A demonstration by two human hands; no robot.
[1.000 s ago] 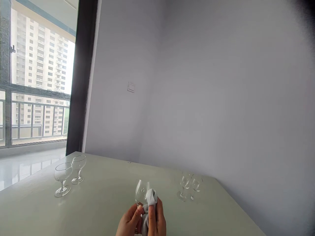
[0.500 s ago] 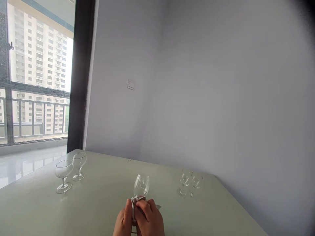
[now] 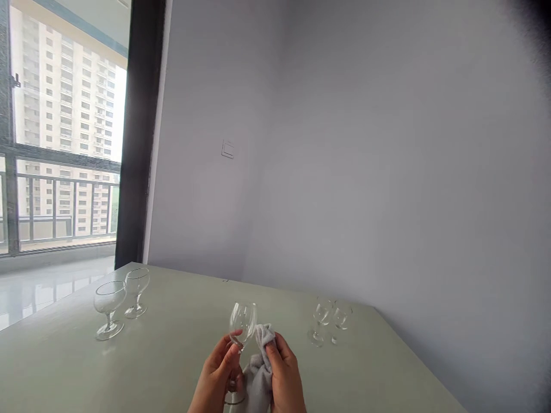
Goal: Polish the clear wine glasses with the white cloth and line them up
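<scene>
Head view: left hand [image 3: 215,376] grips a stemmed glass [image 3: 241,324] by its stem, upright above the table [image 3: 172,355]. Right hand [image 3: 284,378] fingers clasp a grey cloth [image 3: 258,373] beside the bowl. Advisable: firm stem support, light cloth pressure.
</scene>
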